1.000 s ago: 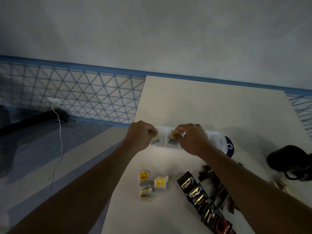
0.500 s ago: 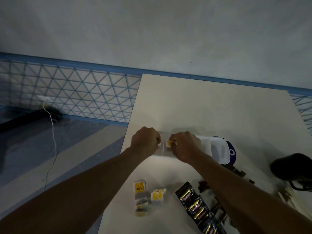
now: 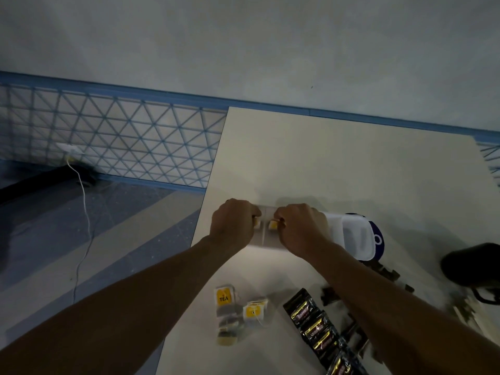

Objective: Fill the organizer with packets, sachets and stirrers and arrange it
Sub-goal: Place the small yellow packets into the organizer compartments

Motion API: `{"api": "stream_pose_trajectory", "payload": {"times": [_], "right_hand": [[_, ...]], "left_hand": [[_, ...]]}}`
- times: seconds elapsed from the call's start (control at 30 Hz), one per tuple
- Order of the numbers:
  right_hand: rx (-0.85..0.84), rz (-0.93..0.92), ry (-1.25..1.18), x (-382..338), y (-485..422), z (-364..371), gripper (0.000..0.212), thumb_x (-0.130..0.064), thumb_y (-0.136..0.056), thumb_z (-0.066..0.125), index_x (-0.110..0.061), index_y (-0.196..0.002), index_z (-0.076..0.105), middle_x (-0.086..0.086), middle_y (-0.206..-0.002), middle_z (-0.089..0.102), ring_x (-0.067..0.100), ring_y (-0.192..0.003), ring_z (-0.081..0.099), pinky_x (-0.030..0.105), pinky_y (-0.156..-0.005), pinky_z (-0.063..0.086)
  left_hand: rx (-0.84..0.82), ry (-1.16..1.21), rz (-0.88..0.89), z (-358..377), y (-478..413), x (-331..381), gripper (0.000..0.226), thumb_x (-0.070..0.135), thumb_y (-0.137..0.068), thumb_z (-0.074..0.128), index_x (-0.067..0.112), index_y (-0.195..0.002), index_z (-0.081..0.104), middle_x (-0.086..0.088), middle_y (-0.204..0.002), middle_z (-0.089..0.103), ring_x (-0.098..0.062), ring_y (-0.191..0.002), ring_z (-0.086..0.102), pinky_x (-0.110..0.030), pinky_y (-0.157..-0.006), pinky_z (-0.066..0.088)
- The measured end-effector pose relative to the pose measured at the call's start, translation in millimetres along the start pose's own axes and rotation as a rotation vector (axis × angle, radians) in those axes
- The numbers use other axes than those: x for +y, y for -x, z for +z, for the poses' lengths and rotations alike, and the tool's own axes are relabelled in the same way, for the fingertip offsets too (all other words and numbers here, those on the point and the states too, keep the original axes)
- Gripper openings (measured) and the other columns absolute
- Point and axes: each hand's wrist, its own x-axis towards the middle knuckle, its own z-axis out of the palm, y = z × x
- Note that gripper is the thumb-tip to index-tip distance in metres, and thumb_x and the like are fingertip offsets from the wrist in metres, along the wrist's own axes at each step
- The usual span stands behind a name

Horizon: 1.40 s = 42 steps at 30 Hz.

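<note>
Hands (image 3: 234, 224) closer on sachets (image 3: 272, 225); "TEA" tag (image 3: 223, 296)

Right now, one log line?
left hand: pinches tea bag | right hand: pinches tea bag | organizer: by right hand | loose tea bags: on table

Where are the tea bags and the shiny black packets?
Loose yellow-labelled tea bags (image 3: 223, 296): head view, on the yellow "TEA" label.
Shiny black foil packets (image 3: 302, 311): head view, middle of the top packet.

The left forearm (image 3: 162, 288) and the right forearm (image 3: 365, 288) are showing bare from the lower edge up to the wrists, uncovered throughout. The left hand (image 3: 234, 226) and the right hand (image 3: 301, 228) are likewise going bare, their knuckles catching dim light.
</note>
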Motion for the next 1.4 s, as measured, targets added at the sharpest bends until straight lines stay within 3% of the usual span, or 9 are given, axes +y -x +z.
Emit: {"api": "stream_pose_trajectory", "payload": {"times": [0.4,0.6,0.67,0.83,0.97,1.03,1.13,1.23,1.4], "right_hand": [[0.125,-0.032,0.012,-1.8,4.0,2.2,0.015,-0.020,-0.084,0.057,-0.020,-0.091,0.070,-0.002,-0.086,0.066,0.028,-0.078,0.064,0.033,-0.064,0.051],[0.131,-0.036,0.021,-2.3,6.3,-2.6,0.018,-0.021,-0.083,0.061,-0.022,-0.097,0.070,-0.002,-0.093,0.068,0.027,-0.085,0.065,0.030,-0.065,0.044],[0.141,-0.039,0.023,-3.7,9.6,-6.0,0.020,-0.022,-0.083,0.061,-0.023,-0.100,0.071,-0.003,-0.095,0.068,0.027,-0.086,0.065,0.029,-0.065,0.041],[0.187,-0.056,-0.030,-10.5,20.9,-20.0,0.023,-0.023,-0.085,0.064,-0.025,-0.106,0.073,-0.002,-0.102,0.071,0.027,-0.091,0.066,0.033,-0.074,0.051],[0.202,-0.107,-0.069,-21.1,38.1,-23.5,0.018,-0.022,-0.086,0.061,-0.025,-0.099,0.074,-0.002,-0.094,0.072,0.027,-0.084,0.065,0.032,-0.068,0.049],[0.202,-0.138,-0.077,-26.5,48.3,-20.8,0.017,-0.022,-0.086,0.060,-0.025,-0.095,0.075,-0.002,-0.090,0.073,0.027,-0.082,0.066,0.030,-0.064,0.045],[0.139,-0.198,-0.152,-33.9,65.8,-10.6,0.015,-0.022,-0.084,0.063,-0.024,-0.092,0.076,-0.004,-0.090,0.076,0.022,-0.084,0.069,0.032,-0.069,0.053],[0.007,-0.218,-0.261,-36.1,80.5,1.9,0.019,-0.022,-0.080,0.066,-0.025,-0.095,0.077,-0.009,-0.092,0.077,0.014,-0.084,0.070,0.036,-0.079,0.057],[-0.249,-0.180,-0.252,-34.0,98.5,15.5,0.030,-0.026,-0.082,0.070,-0.027,-0.112,0.073,-0.009,-0.105,0.073,0.006,-0.080,0.057,0.035,-0.090,0.053]], "left_hand": [[0.130,0.010,0.033,1.2,2.1,-0.7,0.030,0.010,-0.091,0.060,0.028,-0.111,0.073,0.004,-0.106,0.072,-0.020,-0.096,0.061,-0.031,-0.075,0.050],[0.135,0.058,0.057,-3.4,6.5,0.3,0.032,0.009,-0.084,0.066,0.025,-0.110,0.073,0.002,-0.108,0.072,-0.023,-0.098,0.063,-0.041,-0.081,0.054],[0.144,0.068,0.073,-7.8,8.8,-0.1,0.031,0.010,-0.081,0.066,0.026,-0.107,0.073,0.002,-0.102,0.071,-0.023,-0.093,0.064,-0.040,-0.076,0.054],[0.243,0.169,0.023,-30.3,22.4,0.4,0.029,0.017,-0.081,0.073,0.022,-0.109,0.070,0.005,-0.100,0.068,-0.014,-0.085,0.062,-0.027,-0.069,0.049],[0.253,0.207,-0.075,-42.9,41.0,-5.3,0.017,0.024,-0.084,0.071,0.022,-0.100,0.068,0.004,-0.090,0.069,-0.012,-0.079,0.062,-0.029,-0.070,0.052],[0.230,0.215,-0.144,-43.4,52.0,-10.3,0.013,0.027,-0.085,0.069,0.021,-0.096,0.067,0.004,-0.089,0.069,-0.014,-0.080,0.063,-0.029,-0.069,0.051],[0.109,0.193,-0.228,-39.0,73.4,-17.8,0.015,0.031,-0.086,0.070,0.019,-0.094,0.067,0.001,-0.091,0.070,-0.016,-0.085,0.064,-0.028,-0.071,0.049],[-0.079,0.164,-0.319,-29.3,92.9,-24.7,0.022,0.033,-0.084,0.072,0.017,-0.099,0.067,-0.004,-0.101,0.069,-0.021,-0.097,0.063,-0.031,-0.080,0.050],[-0.299,0.159,-0.408,-6.3,122.2,-31.8,0.040,0.028,-0.078,0.077,0.013,-0.112,0.063,-0.009,-0.111,0.067,-0.027,-0.104,0.063,-0.034,-0.087,0.054]]}}
